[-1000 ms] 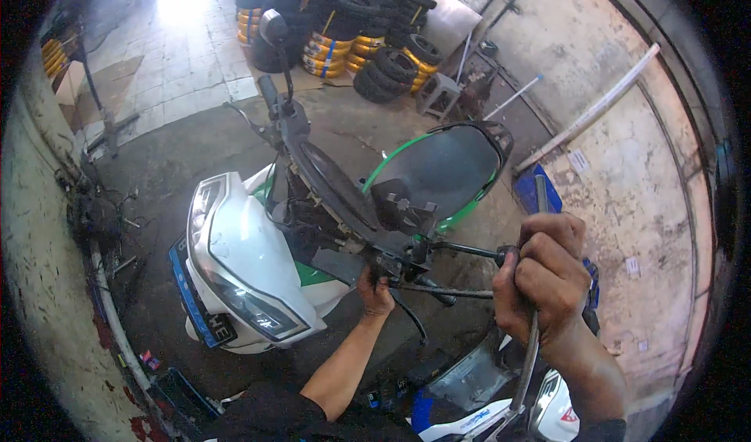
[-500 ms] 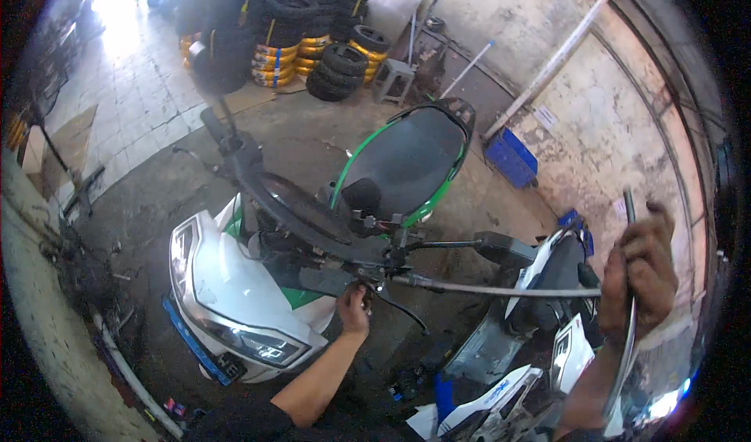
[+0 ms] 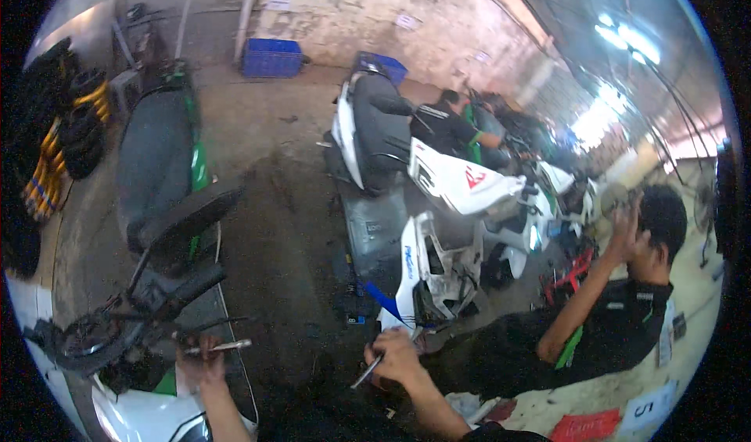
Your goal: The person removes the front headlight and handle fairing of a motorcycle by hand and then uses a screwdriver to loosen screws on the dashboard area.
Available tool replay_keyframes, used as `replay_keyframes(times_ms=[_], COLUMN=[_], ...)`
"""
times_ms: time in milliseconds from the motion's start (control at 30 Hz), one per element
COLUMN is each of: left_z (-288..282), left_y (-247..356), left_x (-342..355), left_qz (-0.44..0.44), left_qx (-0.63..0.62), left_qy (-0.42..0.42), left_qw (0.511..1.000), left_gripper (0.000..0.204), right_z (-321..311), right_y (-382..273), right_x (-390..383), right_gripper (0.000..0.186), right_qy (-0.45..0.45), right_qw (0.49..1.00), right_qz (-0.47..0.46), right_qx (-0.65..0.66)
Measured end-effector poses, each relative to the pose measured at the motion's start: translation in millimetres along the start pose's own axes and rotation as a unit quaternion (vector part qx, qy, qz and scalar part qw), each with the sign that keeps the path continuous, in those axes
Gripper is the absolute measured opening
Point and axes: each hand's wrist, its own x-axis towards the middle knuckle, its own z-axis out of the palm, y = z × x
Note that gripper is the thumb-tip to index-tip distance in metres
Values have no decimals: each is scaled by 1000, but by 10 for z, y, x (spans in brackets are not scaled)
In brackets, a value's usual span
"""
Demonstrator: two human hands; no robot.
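Note:
My left hand [image 3: 206, 362] is beside the scooter's handlebar [image 3: 109, 340] at the lower left, its fingers closed around a slim silver rod [image 3: 231, 346]. The rod sticks out to the right of the hand; motion blurs its other end. My right hand [image 3: 397, 356] is low in the middle, closed on a thin metal shaft [image 3: 366, 372] that points down and left. What else is in its grip is hidden. Beneath my left hand lies the scooter's white front panel [image 3: 129, 411]. The black brake lever [image 3: 235, 318] is just above that hand.
Another scooter's dark seat [image 3: 382, 125] and loose white body panels [image 3: 461, 180] are ahead. A co-worker [image 3: 618, 325] in black is close on the right, a hand raised to the head; another person [image 3: 446, 129] works farther back. Blue crates [image 3: 271, 58] stand by the wall.
My view has swung to the right, bringing both co-workers in. My right hand has come down from the far right to the lower middle. My left hand stays by the handlebar.

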Motion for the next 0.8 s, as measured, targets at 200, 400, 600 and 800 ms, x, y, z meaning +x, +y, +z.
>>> replay_keyframes(times_ms=[200, 400, 600, 800], left_z=[446, 37, -737, -1818], left_y=[69, -59, -1267, -2685], left_x=[-262, 128, 152, 3], left_qz=[43, 60, -121, -389], left_qx=[61, 166, 493, 643], left_qy=[114, 97, 146, 33], left_qw=[991, 979, 849, 659], left_gripper=[31, 43, 35, 16], right_z=[551, 725, 1130, 819], right_y=[217, 614, 871, 1090], right_x=[-989, -1388, -1703, -1533], right_gripper=[35, 39, 49, 65], right_qy=[-104, -155, -112, -148], right_qw=[973, 925, 879, 808], right_qz=[207, 328, 384, 415], right_qx=[27, 109, 258, 392])
